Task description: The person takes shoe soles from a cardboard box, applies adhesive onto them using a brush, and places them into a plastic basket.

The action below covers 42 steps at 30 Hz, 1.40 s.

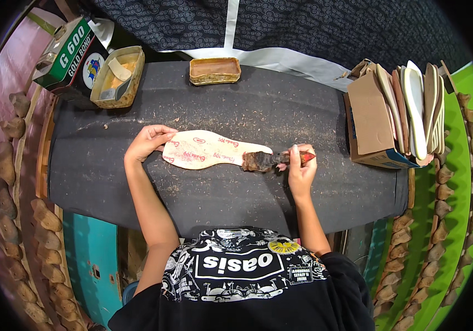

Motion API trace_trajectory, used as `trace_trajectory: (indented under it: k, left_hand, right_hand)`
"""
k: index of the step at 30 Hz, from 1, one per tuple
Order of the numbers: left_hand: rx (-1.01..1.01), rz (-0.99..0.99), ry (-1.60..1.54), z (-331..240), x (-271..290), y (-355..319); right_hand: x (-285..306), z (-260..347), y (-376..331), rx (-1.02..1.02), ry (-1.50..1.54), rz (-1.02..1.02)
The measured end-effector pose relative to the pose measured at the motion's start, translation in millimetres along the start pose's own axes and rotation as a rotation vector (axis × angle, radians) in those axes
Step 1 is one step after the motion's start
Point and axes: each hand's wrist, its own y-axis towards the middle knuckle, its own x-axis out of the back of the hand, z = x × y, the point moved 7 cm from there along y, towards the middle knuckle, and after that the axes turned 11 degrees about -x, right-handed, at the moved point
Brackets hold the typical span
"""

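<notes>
Two hands are at work on the dark table (220, 193), both mine. Nearest me, my right hand (301, 168) has its fingers closed tight around the red handle of one brush (272, 160), whose matted bristles rest on the narrow heel end of one pale insole (209, 150). That single insole lies flat across the middle of the table, printed in red. My left hand (148, 142) presses its wide end down, fingers spread loosely and flat, gripping nothing. Farther off stand two shallow trays: a small rectangular one (215, 70) straight ahead, and a larger one (118, 76) to the left with a scraper lying in it. Beside that sits one green glue can (71, 55). Far right, one cardboard box (371, 118) holds a stack of upright insoles (416, 107), too crowded to count.
</notes>
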Motion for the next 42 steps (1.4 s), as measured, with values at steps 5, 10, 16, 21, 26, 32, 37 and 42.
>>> trace_trajectory:
  k: [5,10,16,21,26,32,37,42]
  left_hand:
    - [0.012,0.004,0.03,0.1,1.5,-0.5]
    - [0.02,0.004,0.033,0.4,1.1,-0.6]
    - [-0.004,0.002,0.007,-1.3,-0.5,2.9]
    - [0.012,0.027,0.002,-2.0,-0.6,1.2]
    - [-0.043,-0.009,-0.033,-5.7,0.7,-0.4]
    - [-0.077,0.0,-0.06,-1.2,-0.3,9.7]
    - [-0.103,-0.039,-0.095,-10.9,-1.0,1.3]
    - [-0.12,-0.02,-0.143,-8.8,-1.7,2.4]
  right_hand:
    - [47.7,3.9,4.6,0.033,-0.101,-0.094]
    - [60.4,17.4,9.0,0.084,-0.112,-0.166]
    - [37.6,-2.9,15.1,0.036,0.044,-0.131]
    - [59.8,10.2,21.2,0.089,-0.115,-0.159]
    - [55.0,-3.8,39.9,-0.055,0.193,-0.186]
    - [-3.4,-32.5,95.4,-0.172,0.597,-0.025]
    - [-67.0,-17.3,125.9,-0.135,0.659,0.051]
    - [-104.5,-20.6,150.2,-0.167,0.57,0.139]
